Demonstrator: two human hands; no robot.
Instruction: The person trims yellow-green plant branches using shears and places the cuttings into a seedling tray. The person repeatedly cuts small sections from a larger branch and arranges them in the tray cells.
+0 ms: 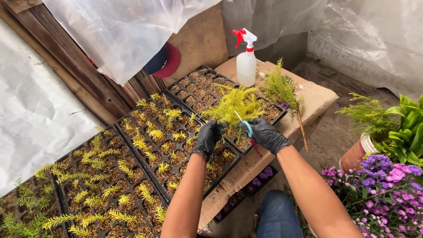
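Both my hands wear black gloves. My left hand [208, 137] grips the base of a bushy yellow-green conifer sprig [235, 105], held above the seedling trays. My right hand [264, 133] holds small pruning snips [247, 131] with a teal and red handle, the blade pointing up into the sprig's stems. Below them lies a black cell tray [176, 132] filled with soil and small yellow-green cuttings.
More planted trays [92, 185] run to the lower left. A partly bare tray [200, 86] sits behind. On cardboard [317, 99] stand a white spray bottle [246, 59] with a red trigger and a cut conifer branch [286, 94]. Potted greenery [396, 128] and purple flowers [383, 185] stand at right.
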